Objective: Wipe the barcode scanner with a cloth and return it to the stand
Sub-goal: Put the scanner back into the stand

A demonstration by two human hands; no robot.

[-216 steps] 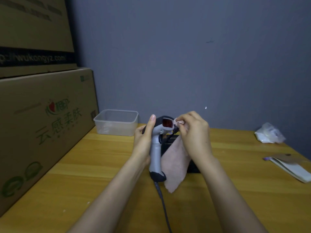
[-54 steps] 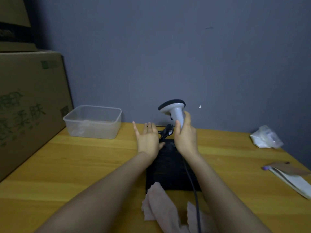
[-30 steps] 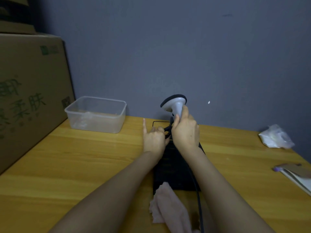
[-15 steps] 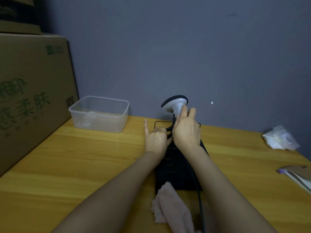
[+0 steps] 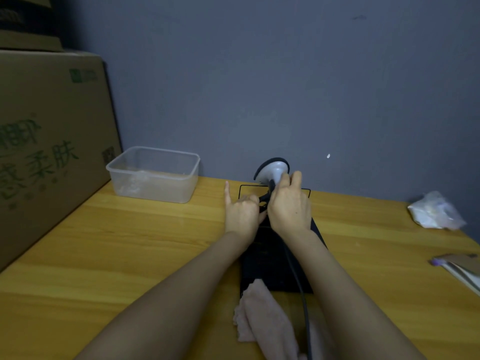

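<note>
Grey plastic with a black-rimmed head, the scanner [image 5: 272, 171] stands upright at the far end of the black stand [image 5: 270, 261], near the wall, its handle pointing down into the holder. The right hand [image 5: 289, 206] is wrapped around that handle, fingers closed on it. The left hand [image 5: 241, 211] sits just beside it, curled at the dark clip of the stand with the index finger raised; whether it grips anything I cannot tell.

The scanner looks light, hard and smooth, so it should handle easily, and the handle is the sensible place to hold it. Its stiff black cable [image 5: 301, 294] trails back toward the person and may tug or twist it. The soft pink cloth [image 5: 262, 318] lies crumpled on the wooden table [image 5: 130, 255] at the stand's near edge, in neither hand.
</note>
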